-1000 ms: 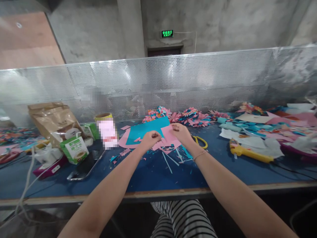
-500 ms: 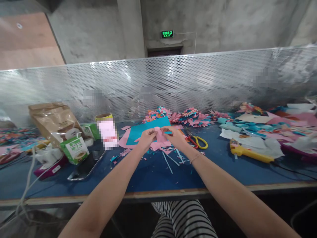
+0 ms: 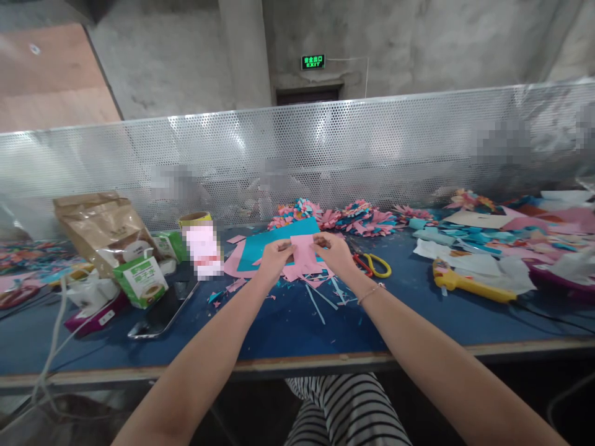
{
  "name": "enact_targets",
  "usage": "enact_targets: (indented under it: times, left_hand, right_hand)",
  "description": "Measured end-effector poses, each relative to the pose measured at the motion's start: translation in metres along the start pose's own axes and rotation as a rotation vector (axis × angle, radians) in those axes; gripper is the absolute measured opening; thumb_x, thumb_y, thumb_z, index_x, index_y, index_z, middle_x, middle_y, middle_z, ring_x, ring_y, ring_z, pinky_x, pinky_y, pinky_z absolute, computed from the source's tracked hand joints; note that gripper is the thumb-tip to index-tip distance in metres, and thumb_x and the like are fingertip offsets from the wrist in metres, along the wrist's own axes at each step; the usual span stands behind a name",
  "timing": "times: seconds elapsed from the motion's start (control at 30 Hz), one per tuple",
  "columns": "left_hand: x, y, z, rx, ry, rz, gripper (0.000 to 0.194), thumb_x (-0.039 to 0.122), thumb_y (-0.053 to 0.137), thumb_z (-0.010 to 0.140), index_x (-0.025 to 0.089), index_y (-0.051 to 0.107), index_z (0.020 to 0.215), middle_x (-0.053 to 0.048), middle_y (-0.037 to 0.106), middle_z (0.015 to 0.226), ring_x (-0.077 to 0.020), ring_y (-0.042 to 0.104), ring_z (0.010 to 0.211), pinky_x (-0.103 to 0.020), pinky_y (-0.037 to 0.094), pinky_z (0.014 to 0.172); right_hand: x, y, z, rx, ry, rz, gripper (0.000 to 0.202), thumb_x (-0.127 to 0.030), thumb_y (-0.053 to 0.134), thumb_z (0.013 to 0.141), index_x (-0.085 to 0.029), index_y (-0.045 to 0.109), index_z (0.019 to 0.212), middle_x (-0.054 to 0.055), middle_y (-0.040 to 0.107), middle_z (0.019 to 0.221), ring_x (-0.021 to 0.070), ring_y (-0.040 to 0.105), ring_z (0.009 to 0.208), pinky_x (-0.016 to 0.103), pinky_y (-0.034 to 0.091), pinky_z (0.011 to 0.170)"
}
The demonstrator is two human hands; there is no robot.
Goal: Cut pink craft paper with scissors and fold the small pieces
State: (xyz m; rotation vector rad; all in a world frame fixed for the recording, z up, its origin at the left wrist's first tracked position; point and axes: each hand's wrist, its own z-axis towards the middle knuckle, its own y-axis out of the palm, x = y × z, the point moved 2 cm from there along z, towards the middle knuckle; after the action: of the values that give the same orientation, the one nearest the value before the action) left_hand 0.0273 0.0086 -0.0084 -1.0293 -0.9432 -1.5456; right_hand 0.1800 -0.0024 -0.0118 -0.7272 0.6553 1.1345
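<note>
A small pink sheet of paper (image 3: 304,253) is held up between my two hands, flat and facing me. My left hand (image 3: 276,257) pinches its left edge, and my right hand (image 3: 331,251) pinches the right edge. Behind and below it lies a larger blue paper sheet (image 3: 260,246) on top of pink paper. Pink scraps and thin pale strips (image 3: 315,303) are scattered just in front of my hands. To the right of my right hand rest scissors (image 3: 377,265) with yellow and red handles.
Paper flowers (image 3: 365,218) in pink and blue line the back, before a perforated metal screen (image 3: 390,148). On the right lies a yellow corded tool (image 3: 474,290) among paper pieces. A phone (image 3: 162,310), a green-and-white box (image 3: 142,282) and a brown bag (image 3: 100,226) occupy the left.
My hands have moved slightly apart, and the pink paper between them has gone from narrow and bunched to a wider, flat sheet.
</note>
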Motion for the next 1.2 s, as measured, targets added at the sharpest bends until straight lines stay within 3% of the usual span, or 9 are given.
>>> enact_targets:
  times: [0.17,0.33,0.5,0.63,0.73,0.8,0.87,1.0,1.2]
  left_hand:
    - [0.002,0.000,-0.001,0.063,0.010,0.061,0.027,0.031,0.069,0.053,0.014,0.062,0.073,-0.002,0.062,0.068,-0.0106,0.053,0.059,-0.023,0.044,0.055]
    - [0.004,0.007,-0.003,-0.116,-0.208,-0.241,0.032,0.046,0.056,0.066,0.016,0.061,0.076,-0.007,0.063,0.076,-0.0154,0.057,0.067,-0.027,0.046,0.058]
    - [0.008,0.011,-0.012,-0.227,-0.358,-0.303,0.024,0.023,0.066,0.063,0.017,0.060,0.086,-0.005,0.063,0.082,-0.0138,0.058,0.069,-0.030,0.048,0.066]
    - [0.007,0.013,-0.015,-0.286,-0.360,-0.265,0.034,0.011,0.069,0.057,0.014,0.059,0.089,-0.004,0.062,0.072,-0.0101,0.057,0.060,-0.025,0.046,0.063]
    - [0.004,0.010,-0.012,-0.211,-0.360,-0.192,0.032,0.008,0.070,0.053,0.011,0.060,0.083,-0.004,0.061,0.067,-0.0084,0.053,0.053,-0.023,0.044,0.055]
    - [0.004,0.009,-0.009,-0.170,-0.350,-0.171,0.026,0.008,0.070,0.052,0.011,0.061,0.077,-0.003,0.061,0.066,-0.0068,0.051,0.050,-0.021,0.043,0.052]
    - [0.005,0.007,-0.008,-0.126,-0.330,-0.171,0.021,0.009,0.069,0.052,0.012,0.060,0.071,-0.001,0.059,0.062,-0.0059,0.050,0.049,-0.020,0.041,0.051]
    - [0.006,0.004,-0.006,-0.018,-0.298,-0.197,0.019,0.011,0.068,0.052,0.013,0.056,0.065,0.000,0.058,0.059,-0.0081,0.052,0.052,-0.023,0.044,0.052]
    - [0.004,0.000,-0.002,0.011,-0.235,-0.214,0.022,0.015,0.068,0.054,0.014,0.056,0.072,-0.003,0.061,0.067,-0.0105,0.054,0.056,-0.026,0.046,0.055]
  right_hand:
    - [0.002,0.003,0.000,-0.087,0.084,0.084,0.015,-0.025,0.057,0.060,-0.017,0.051,0.070,-0.002,0.053,0.063,0.0109,0.052,0.058,0.027,0.046,0.058]
    - [0.003,0.005,-0.003,-0.190,0.297,0.450,0.026,-0.027,0.065,0.052,-0.017,0.046,0.068,-0.005,0.051,0.059,0.0074,0.051,0.054,0.024,0.044,0.057]
    - [-0.001,0.006,-0.006,-0.248,0.310,0.489,0.027,-0.030,0.064,0.055,-0.016,0.048,0.072,-0.003,0.053,0.067,0.0087,0.052,0.062,0.023,0.043,0.058]
    - [0.003,0.002,-0.001,-0.271,0.150,0.158,0.018,-0.029,0.055,0.063,-0.016,0.052,0.075,0.000,0.055,0.075,0.0102,0.052,0.064,0.025,0.043,0.060]
    - [0.015,-0.020,0.006,-0.201,0.061,-0.371,0.030,-0.021,0.058,0.060,-0.013,0.055,0.089,0.009,0.057,0.092,0.0179,0.053,0.087,0.031,0.042,0.075]
    - [0.028,-0.044,0.008,-0.076,0.215,-0.780,0.038,-0.018,0.058,0.060,-0.008,0.054,0.097,0.020,0.052,0.103,0.0265,0.049,0.099,0.037,0.039,0.081]
    - [0.041,-0.066,0.008,-0.063,0.471,-1.027,0.046,-0.022,0.058,0.060,-0.002,0.053,0.101,0.028,0.047,0.109,0.0345,0.045,0.103,0.042,0.039,0.079]
    - [0.057,-0.081,0.009,-0.329,0.631,-1.104,0.045,-0.032,0.056,0.061,-0.005,0.058,0.097,0.024,0.054,0.101,0.0344,0.049,0.101,0.039,0.043,0.076]
    - [0.065,-0.081,0.012,-0.334,0.633,-1.121,0.053,-0.037,0.054,0.063,-0.001,0.056,0.102,0.027,0.052,0.106,0.0335,0.055,0.095,0.033,0.045,0.072]
